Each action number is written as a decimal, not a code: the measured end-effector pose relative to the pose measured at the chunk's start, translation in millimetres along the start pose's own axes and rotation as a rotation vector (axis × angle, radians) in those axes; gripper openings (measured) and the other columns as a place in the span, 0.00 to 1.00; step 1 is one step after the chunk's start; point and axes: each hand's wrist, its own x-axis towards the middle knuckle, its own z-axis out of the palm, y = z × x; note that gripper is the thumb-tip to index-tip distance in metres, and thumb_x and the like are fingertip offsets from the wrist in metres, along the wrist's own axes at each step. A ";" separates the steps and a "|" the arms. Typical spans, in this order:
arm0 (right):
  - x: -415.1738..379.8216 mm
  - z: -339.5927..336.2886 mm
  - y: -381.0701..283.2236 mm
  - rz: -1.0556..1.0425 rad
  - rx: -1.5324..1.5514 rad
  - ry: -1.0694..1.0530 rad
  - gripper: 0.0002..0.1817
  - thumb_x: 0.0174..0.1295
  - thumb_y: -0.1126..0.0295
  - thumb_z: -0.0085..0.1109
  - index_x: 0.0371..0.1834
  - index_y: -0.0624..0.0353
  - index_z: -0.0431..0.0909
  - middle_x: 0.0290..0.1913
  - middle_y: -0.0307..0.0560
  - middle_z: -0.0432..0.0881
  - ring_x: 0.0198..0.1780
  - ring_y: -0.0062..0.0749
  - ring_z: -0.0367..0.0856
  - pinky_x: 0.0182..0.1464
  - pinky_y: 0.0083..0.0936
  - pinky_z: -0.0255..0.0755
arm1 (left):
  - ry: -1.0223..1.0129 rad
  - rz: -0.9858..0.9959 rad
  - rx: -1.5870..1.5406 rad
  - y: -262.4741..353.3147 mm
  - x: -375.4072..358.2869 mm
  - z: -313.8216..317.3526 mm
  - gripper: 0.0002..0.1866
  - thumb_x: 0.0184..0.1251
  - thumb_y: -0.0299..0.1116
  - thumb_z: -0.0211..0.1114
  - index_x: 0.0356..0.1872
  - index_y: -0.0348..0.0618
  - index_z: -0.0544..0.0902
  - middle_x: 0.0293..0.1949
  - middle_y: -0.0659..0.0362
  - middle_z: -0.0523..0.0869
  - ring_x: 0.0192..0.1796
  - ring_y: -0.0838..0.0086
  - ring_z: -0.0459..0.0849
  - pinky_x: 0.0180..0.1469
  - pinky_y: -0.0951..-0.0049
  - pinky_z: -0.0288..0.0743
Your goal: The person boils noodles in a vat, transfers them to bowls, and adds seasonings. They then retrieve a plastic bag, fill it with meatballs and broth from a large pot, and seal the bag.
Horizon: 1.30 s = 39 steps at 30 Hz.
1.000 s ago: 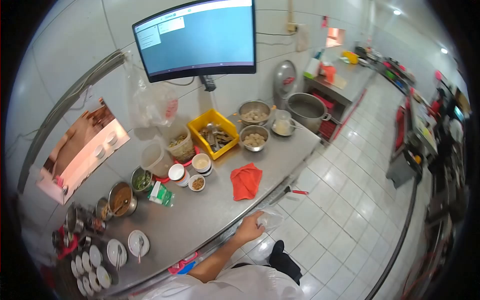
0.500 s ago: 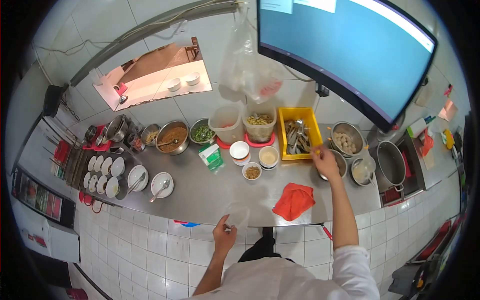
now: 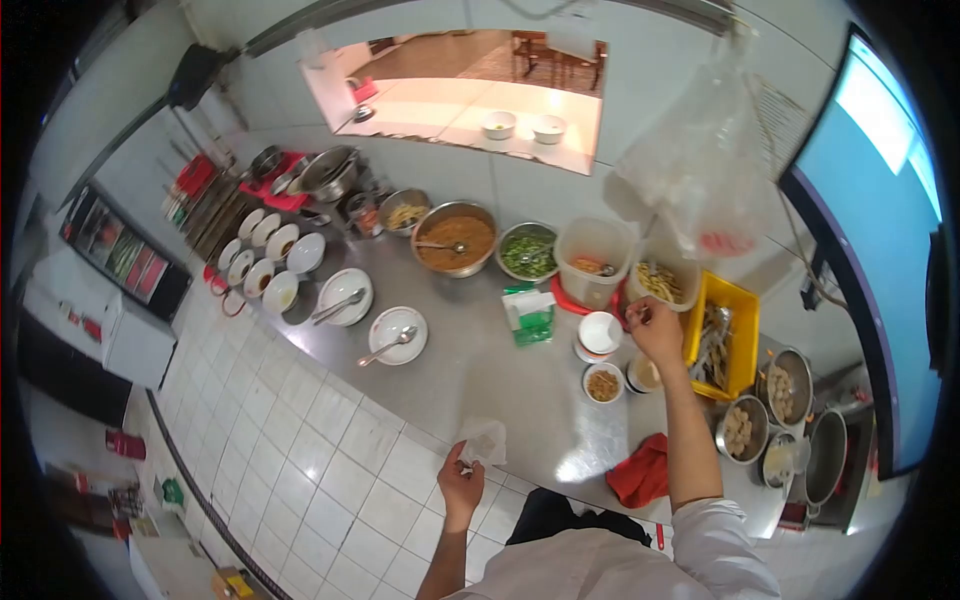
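Observation:
A small clear plastic bag (image 3: 486, 440) is pinched in my left hand (image 3: 460, 484), at the counter's front edge. My right hand (image 3: 656, 328) hovers beside the tub of yellowish strips (image 3: 657, 281), just right of the stacked white bowls (image 3: 600, 331). Its fingers are curled together, and whatever they hold, if anything, is too small to make out. Below that hand stand a bowl of brown bits (image 3: 603, 383) and a partly covered bowl with pale contents (image 3: 643, 373). The yellow crate (image 3: 742, 352) with metal utensils lies to its right.
Along the back stand a tub with reddish contents (image 3: 592, 262), chopped greens (image 3: 528, 251) and brown sauce (image 3: 455, 238) in steel bowls. A green-white packet (image 3: 529, 316), plates with spoons (image 3: 398, 336) and a red cloth (image 3: 638, 471) lie on the counter. Meatball bowls (image 3: 741, 430) stand at right.
My view has turned left. My right hand has moved left from the crate's front corner to the tub of yellowish strips. My left hand still holds the plastic bag.

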 end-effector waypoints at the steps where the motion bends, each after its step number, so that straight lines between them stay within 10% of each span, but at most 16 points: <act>1: 4.7 -4.1 -20.2 -0.005 -0.030 0.008 0.07 0.58 0.64 0.64 0.37 0.50 0.86 0.28 0.44 0.86 0.36 0.40 0.87 0.41 0.38 0.79 | 0.029 -0.009 0.003 3.4 -3.7 -2.7 0.25 0.62 0.16 0.62 0.62 0.30 0.77 0.31 0.61 0.83 0.29 0.86 0.78 0.29 0.84 0.72; 8: 62.2 53.8 -110.9 -0.375 -0.170 -0.043 0.11 0.61 0.63 0.61 0.43 0.51 0.85 0.33 0.52 0.88 0.37 0.52 0.87 0.41 0.46 0.79 | 0.140 -0.198 -0.085 -12.2 -29.6 -18.5 0.26 0.62 0.19 0.64 0.64 0.31 0.76 0.26 0.63 0.83 0.26 0.85 0.78 0.26 0.84 0.71; 15: 62.9 187.4 -154.6 -0.723 -0.327 -0.143 0.04 0.51 0.66 0.61 0.25 0.53 0.80 0.28 0.49 0.85 0.32 0.47 0.87 0.29 0.44 0.76 | 0.213 -0.250 -0.180 -66.0 -25.1 -38.8 0.28 0.60 0.14 0.61 0.65 0.32 0.74 0.49 0.51 0.86 0.40 0.75 0.84 0.36 0.79 0.79; 21: 23.3 104.9 -183.2 -0.355 0.047 -0.136 0.06 0.52 0.68 0.62 0.34 0.52 0.80 0.30 0.48 0.86 0.38 0.47 0.87 0.38 0.46 0.78 | 0.239 -0.157 -0.182 -84.9 14.1 -58.6 0.28 0.59 0.14 0.57 0.65 0.31 0.74 0.48 0.51 0.85 0.34 0.79 0.79 0.33 0.82 0.72; 23: 35.1 50.9 -134.3 -0.111 -0.022 0.178 0.10 0.56 0.64 0.61 0.39 0.54 0.83 0.35 0.51 0.87 0.40 0.50 0.87 0.43 0.46 0.80 | 0.314 -0.087 -0.151 -77.9 31.5 -54.9 0.28 0.62 0.18 0.55 0.66 0.36 0.74 0.21 0.69 0.73 0.18 0.87 0.62 0.22 0.83 0.52; 27: 30.4 -68.3 -15.9 0.522 -0.525 -0.101 0.18 0.57 0.62 0.60 0.47 0.61 0.85 0.49 0.59 0.87 0.52 0.52 0.87 0.53 0.43 0.81 | 0.303 -0.082 -0.299 -34.9 57.7 -27.9 0.28 0.63 0.19 0.54 0.67 0.36 0.74 0.28 0.67 0.73 0.23 0.86 0.63 0.24 0.84 0.54; 39: -20.6 -43.1 223.4 0.676 -0.621 0.067 0.09 0.62 0.70 0.61 0.41 0.60 0.88 0.44 0.57 0.88 0.49 0.52 0.88 0.48 0.42 0.82 | 0.102 0.048 -0.223 12.2 62.6 26.2 0.29 0.63 0.14 0.55 0.67 0.40 0.75 0.31 0.68 0.68 0.25 0.86 0.62 0.27 0.83 0.59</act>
